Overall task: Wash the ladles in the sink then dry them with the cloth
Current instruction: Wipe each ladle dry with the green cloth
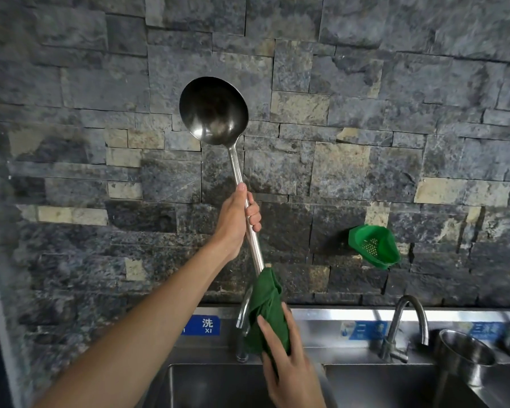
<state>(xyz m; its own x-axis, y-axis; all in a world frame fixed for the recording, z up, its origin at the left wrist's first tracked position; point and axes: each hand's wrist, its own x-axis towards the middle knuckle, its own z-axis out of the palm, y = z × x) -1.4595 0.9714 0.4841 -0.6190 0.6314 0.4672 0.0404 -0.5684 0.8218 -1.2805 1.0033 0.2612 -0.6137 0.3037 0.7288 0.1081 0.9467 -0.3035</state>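
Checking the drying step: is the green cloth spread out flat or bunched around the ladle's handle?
Bunched: the green cloth is wrapped around the long steel ladle's handle end, gripped by the right hand.

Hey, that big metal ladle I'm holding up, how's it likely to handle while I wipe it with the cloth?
The ladle looks rigid steel, so it probably won't flex. Its wide bowl sits far above the left hand, so it likely feels top-heavy and may swing. The polished handle could be slippery if wet; the green cloth wrapped round its lower end by the right hand should help steady it.

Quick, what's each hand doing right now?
Left hand: closed around the ladle handle, bowl raised.
Right hand: gripping the green cloth wrapped around the handle's lower end.
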